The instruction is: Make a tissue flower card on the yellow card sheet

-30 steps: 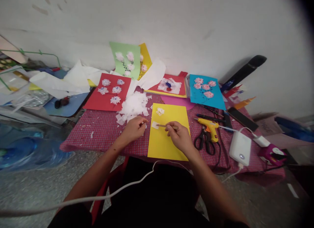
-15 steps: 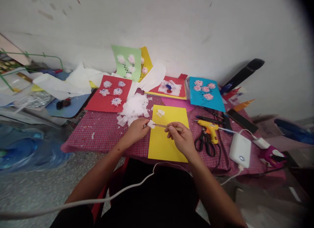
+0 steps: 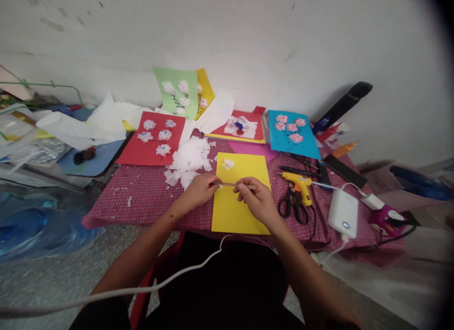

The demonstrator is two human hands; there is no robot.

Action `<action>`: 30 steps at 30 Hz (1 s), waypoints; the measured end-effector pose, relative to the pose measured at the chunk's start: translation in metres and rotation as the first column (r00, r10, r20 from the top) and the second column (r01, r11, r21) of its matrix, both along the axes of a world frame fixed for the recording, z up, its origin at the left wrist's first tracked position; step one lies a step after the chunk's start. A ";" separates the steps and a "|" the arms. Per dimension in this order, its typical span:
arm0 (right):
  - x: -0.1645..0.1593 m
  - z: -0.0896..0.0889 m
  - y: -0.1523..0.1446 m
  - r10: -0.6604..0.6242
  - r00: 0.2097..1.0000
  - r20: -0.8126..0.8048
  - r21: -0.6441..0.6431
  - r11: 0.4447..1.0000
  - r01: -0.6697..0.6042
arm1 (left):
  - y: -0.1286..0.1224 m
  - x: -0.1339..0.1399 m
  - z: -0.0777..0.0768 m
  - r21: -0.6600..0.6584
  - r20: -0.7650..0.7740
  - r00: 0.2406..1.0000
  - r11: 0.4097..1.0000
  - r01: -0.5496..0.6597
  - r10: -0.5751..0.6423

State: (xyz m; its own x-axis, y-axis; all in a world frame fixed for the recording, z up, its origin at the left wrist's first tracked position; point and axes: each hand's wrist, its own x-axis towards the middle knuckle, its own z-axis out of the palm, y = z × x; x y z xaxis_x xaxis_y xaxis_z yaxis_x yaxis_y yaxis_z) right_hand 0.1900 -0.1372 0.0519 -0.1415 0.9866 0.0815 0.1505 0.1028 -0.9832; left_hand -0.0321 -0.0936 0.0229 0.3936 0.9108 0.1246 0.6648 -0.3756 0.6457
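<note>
Nearest me, past the white cable (image 3: 177, 268), the yellow sheet (image 3: 241, 212) lay flat on the checked tablecloth (image 3: 149, 197). Over it the right hand (image 3: 256, 197) had its fingers clamped on a slim stick (image 3: 229, 184), perhaps a pencil or brush, whose long axis ran left to right, almost level. Its left end met the left hand (image 3: 200, 188), whose fingertips were pinched together there, above the sheet's left edge, with a bit of white tissue scrap (image 3: 220, 186) showing beneath; how the scrap sat around the tip I couldn't tell. The crumpled tissue flower (image 3: 228, 164) lay on the sheet just far of that pinch and slightly right, nearer the left fingertips than the right. Farther and to the left stood the heap of white tissue pieces (image 3: 191, 155), just beyond the left hand.
</note>
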 end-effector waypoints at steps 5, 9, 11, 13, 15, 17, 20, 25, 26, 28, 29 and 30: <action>0.004 0.005 0.009 0.005 0.999 -0.040 -0.015 1.000 -0.005 | 0.009 0.005 0.004 0.031 0.007 1.000 0.999 0.028 -0.028; 0.005 0.000 0.005 -0.011 0.999 0.041 0.034 0.999 0.010 | 0.012 0.009 0.005 0.030 -0.037 0.998 0.998 0.058 -0.057; 0.005 -0.004 0.005 -0.002 0.996 0.094 0.057 0.998 -0.003 | 0.015 0.010 0.004 0.041 -0.072 0.995 0.996 0.077 -0.074; 0.004 -0.006 0.010 0.014 0.991 0.136 0.074 0.997 -0.024 | 0.021 0.010 0.002 0.058 -0.092 0.992 0.994 0.090 -0.085; 0.001 -0.002 0.022 0.026 0.983 0.182 0.108 0.993 -0.046 | 0.032 0.010 0.001 0.079 -0.089 0.993 0.993 0.090 -0.083; -0.002 0.008 0.042 0.026 0.966 0.258 0.171 0.983 -0.072 | 0.046 0.011 0.001 0.093 -0.078 0.995 0.994 0.065 -0.058; -0.010 0.030 0.076 0.003 0.917 0.398 0.243 0.964 -0.108 | 0.068 0.015 0.004 0.112 -0.068 0.997 0.992 0.053 -0.046; -0.023 0.054 0.119 -0.005 0.810 0.586 0.254 0.951 -0.178 | 0.089 0.021 0.006 0.083 -0.070 0.996 0.994 0.065 -0.060; -0.025 0.055 0.123 -0.011 0.794 0.608 0.247 0.953 -0.175 | 0.091 0.022 0.006 0.074 -0.066 0.996 0.995 0.064 -0.059; -0.026 0.054 0.128 -0.020 0.767 0.642 0.228 0.960 -0.166 | 0.093 0.021 0.003 0.059 -0.056 0.997 0.996 0.063 -0.060; -0.027 0.053 0.130 -0.020 0.755 0.655 0.218 0.962 -0.163 | 0.093 0.021 0.002 0.054 -0.049 0.997 0.996 0.064 -0.061; -0.027 0.051 0.131 -0.020 0.746 0.665 0.209 0.964 -0.161 | 0.093 0.021 0.000 0.052 -0.042 0.997 0.997 0.065 -0.062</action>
State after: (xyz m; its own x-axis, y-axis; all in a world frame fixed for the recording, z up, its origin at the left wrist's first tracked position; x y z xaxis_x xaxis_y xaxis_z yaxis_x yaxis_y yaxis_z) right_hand 0.1631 -0.0059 0.1029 -0.3173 0.9328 0.1708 0.7307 0.3553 -0.5830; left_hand -0.0116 -0.0001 0.0234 0.4560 0.8763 0.1554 0.6635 -0.4511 0.5969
